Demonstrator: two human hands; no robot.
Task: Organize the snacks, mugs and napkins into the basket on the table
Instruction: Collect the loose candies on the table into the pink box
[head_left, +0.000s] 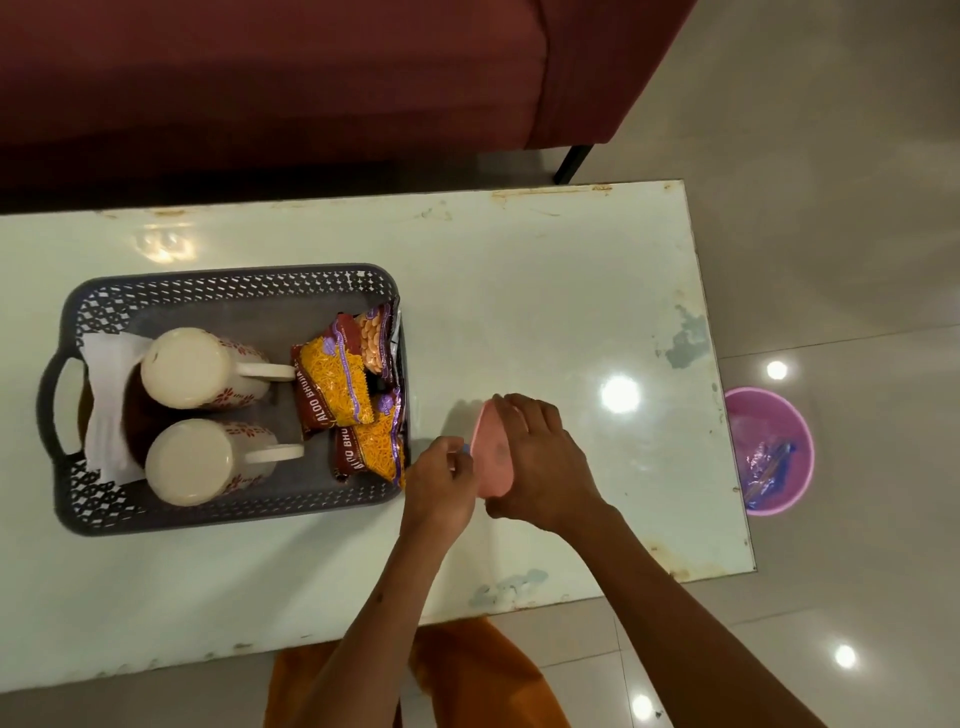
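A grey perforated basket (234, 283) stands on the left half of the white table (545, 291). Inside it, two cream mugs (187, 368) (189, 462) lie beside white napkins (104, 364) on the left, and several maroon-and-yellow snack packets (337, 384) fill its right side. Just right of the basket, my right hand (540, 462) presses on a pink flat object (491, 457) on the table. My left hand (441, 483) pinches that object's left edge.
A dark red sofa (270, 83) stands behind the table. On the tiled floor at the right sits a pink bin (769, 452) with wrappers in it. Orange clothing (467, 675) shows below the table's near edge.
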